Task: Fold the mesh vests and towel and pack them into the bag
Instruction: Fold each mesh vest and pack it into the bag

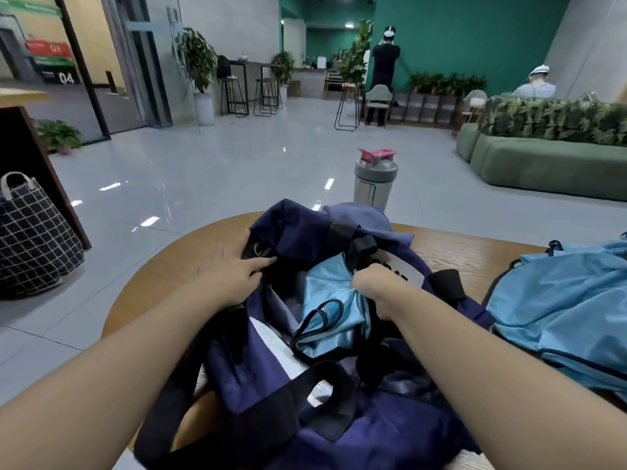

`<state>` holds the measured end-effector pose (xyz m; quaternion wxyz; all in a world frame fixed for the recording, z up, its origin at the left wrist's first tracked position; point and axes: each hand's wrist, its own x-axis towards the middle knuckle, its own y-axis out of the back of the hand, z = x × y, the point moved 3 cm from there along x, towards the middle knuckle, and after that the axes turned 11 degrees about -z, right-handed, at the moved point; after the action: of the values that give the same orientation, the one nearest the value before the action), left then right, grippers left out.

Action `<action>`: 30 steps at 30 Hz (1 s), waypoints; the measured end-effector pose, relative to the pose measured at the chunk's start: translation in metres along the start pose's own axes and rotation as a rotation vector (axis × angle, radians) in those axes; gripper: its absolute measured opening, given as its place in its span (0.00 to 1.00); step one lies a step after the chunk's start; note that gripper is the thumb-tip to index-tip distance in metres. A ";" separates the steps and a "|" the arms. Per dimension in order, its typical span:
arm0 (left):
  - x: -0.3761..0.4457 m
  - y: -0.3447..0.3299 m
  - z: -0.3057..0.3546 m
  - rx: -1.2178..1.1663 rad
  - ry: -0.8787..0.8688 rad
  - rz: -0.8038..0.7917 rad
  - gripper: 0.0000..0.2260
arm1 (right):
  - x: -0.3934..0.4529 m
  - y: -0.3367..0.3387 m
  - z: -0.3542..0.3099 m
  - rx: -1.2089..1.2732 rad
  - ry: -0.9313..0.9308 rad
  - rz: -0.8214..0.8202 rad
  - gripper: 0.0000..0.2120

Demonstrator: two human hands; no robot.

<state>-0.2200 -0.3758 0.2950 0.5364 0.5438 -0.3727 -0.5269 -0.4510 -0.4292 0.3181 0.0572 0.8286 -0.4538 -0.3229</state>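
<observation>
So the right hand [371,286] is bunched in a fist around a folded light blue mesh vest [327,300], shoving it down into the open mouth of the navy duffel bag [258,378]. The left hand [234,271] has its fingers spread fairly straight, pressing on the bag's far-left edge to hold the opening wide.

My take on doing this bit right: keep that left hand pinning the rim back so the black strap [364,245] doesn't flop into the way, and lay the vest flat along the bottom instead of stuffing it, because the fold already looks like it's puckering near the armhole trim. Let go only once it's seated.

More light blue mesh vests [563,310] sit in a heap on the wooden desk [163,276] just right of the bag, not folded as far as I can tell. A blue-grey cloth [359,217], maybe the towel, lies behind the bag, with a shaker bottle [375,179] beyond it.
</observation>
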 end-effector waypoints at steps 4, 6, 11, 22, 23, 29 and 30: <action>0.001 -0.003 0.007 -0.080 -0.036 0.022 0.27 | 0.014 0.003 0.010 0.194 -0.014 0.026 0.15; 0.003 -0.004 0.009 -0.082 -0.034 0.017 0.29 | 0.016 -0.002 0.008 0.294 -0.017 0.064 0.10; -0.002 0.006 0.006 -0.154 -0.067 0.029 0.27 | 0.022 -0.030 -0.010 0.647 0.022 -0.141 0.12; -0.015 0.005 0.016 -0.114 0.172 -0.016 0.36 | 0.020 -0.043 -0.018 -0.479 0.030 0.034 0.16; -0.016 0.009 0.018 -0.109 0.155 0.009 0.36 | 0.019 -0.041 -0.020 -0.606 0.089 0.038 0.15; -0.038 0.046 0.034 -0.180 0.070 -0.011 0.34 | 0.015 -0.049 -0.023 -0.486 -0.012 0.018 0.16; -0.041 0.049 0.037 -0.175 0.064 -0.019 0.34 | 0.022 -0.054 -0.026 -0.349 0.015 -0.002 0.17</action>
<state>-0.2545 -0.3500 0.3548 0.5886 0.5148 -0.3026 -0.5449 -0.3887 -0.4199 0.3071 0.2033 0.8090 -0.3894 -0.3906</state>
